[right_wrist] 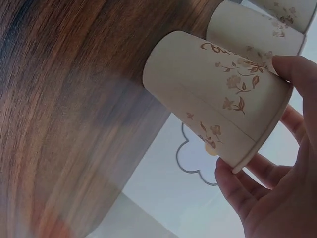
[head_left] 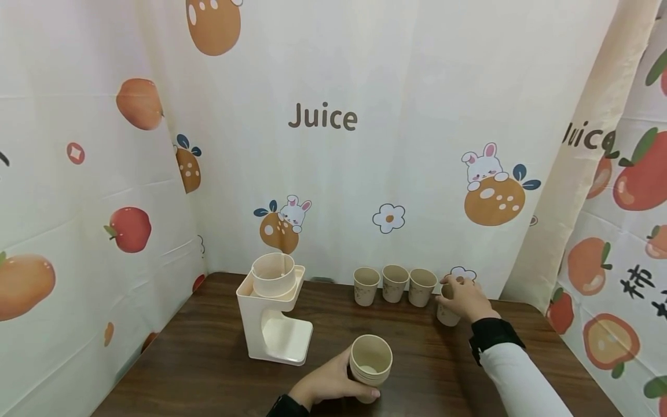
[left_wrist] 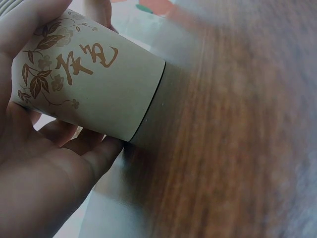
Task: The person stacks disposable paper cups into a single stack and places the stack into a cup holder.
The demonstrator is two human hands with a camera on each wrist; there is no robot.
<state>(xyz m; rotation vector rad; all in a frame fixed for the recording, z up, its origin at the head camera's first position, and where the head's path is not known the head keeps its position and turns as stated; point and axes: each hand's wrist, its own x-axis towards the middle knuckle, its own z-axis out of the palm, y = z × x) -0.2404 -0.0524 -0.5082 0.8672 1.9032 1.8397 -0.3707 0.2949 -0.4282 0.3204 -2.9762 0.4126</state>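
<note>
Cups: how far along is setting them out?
Done, it seems: three cups stand in a row on the table. In progress: the right hand grips a fourth cup by its rim. Probably remaining: the cup stack held in the left hand.

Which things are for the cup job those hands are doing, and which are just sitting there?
For the job:
left hand, holding stacked cups
right hand, gripping a cup
three other cups in a row

Seemingly just there:
white stand
round container on it
printed cloth behind

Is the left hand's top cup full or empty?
Empty: looking into the top cup, the head view shows bare walls and bottom.
</note>
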